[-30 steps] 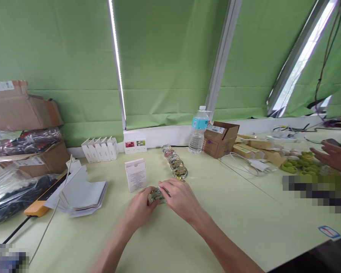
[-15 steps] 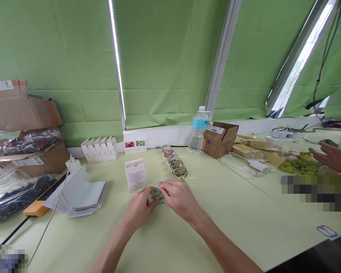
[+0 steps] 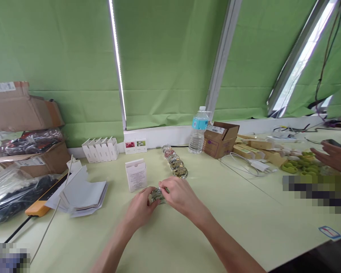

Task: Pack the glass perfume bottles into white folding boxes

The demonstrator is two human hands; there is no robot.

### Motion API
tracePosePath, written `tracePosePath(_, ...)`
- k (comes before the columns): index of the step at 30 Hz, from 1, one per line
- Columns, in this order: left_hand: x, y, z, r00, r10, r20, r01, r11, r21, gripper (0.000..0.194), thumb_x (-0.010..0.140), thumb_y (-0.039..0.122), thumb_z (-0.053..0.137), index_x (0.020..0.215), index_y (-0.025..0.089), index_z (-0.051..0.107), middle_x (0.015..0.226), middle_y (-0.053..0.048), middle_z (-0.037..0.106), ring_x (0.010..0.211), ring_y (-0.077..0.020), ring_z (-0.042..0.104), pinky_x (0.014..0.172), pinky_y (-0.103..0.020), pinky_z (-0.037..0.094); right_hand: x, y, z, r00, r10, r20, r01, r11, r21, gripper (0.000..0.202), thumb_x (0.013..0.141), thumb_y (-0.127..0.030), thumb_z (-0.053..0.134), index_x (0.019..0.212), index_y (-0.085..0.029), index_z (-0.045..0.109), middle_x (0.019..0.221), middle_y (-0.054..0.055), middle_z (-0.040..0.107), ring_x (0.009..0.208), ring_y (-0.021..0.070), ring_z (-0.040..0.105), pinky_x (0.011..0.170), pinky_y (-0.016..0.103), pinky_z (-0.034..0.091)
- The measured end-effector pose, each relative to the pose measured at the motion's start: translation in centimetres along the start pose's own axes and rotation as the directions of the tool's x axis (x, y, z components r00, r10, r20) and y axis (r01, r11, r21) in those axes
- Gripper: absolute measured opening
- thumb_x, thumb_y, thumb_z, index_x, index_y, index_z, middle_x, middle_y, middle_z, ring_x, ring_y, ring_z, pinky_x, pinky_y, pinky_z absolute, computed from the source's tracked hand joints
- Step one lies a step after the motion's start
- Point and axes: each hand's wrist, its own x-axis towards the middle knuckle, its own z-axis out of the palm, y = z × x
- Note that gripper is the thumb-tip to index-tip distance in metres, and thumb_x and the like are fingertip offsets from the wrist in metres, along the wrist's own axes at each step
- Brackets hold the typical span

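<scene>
Low over the pale green table (image 3: 170,239), my left hand (image 3: 142,206) grips the left side of a small round glass-like ornament (image 3: 158,195). My right hand (image 3: 174,192) pinches the upper right of the same ornament, and its fingertips partly cover it. Just behind my left hand, a white printed box (image 3: 136,175) stands upright with its top open. A slanting row of similar round shiny pieces (image 3: 175,162) lies behind my right hand.
Small white boxes (image 3: 100,150) and a water bottle (image 3: 198,131) stand at the back. An open cardboard box (image 3: 221,139) is beside the bottle. Folded white papers (image 3: 83,194) lie left. At right are green pieces (image 3: 304,163) and another person's hand (image 3: 333,155).
The view has shifted very slightly. My right hand's fingers have moved a little at the ornament, while my left hand keeps its hold.
</scene>
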Motion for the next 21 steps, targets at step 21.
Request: tracePosePath(21, -0.02, 0.06, 0.05, 1.0, 0.004, -0.002, -0.004, 1.0, 0.012, 0.029, 0.085, 0.034, 0.05, 0.112, 0.027, 0.055, 0.079, 0.001, 0.063, 0.066, -0.015, 0.055, 0.059, -0.023, 0.037, -0.51, -0.27, 0.37, 0.999, -0.021, -0.03, 0.02, 0.999, -0.032, 0.025, 0.092, -0.016, 0.044, 0.074, -0.02, 0.061, 0.072, 0.0, 0.066, 0.07, 0.0133, 0.055, 0.06, 0.026, 0.027)
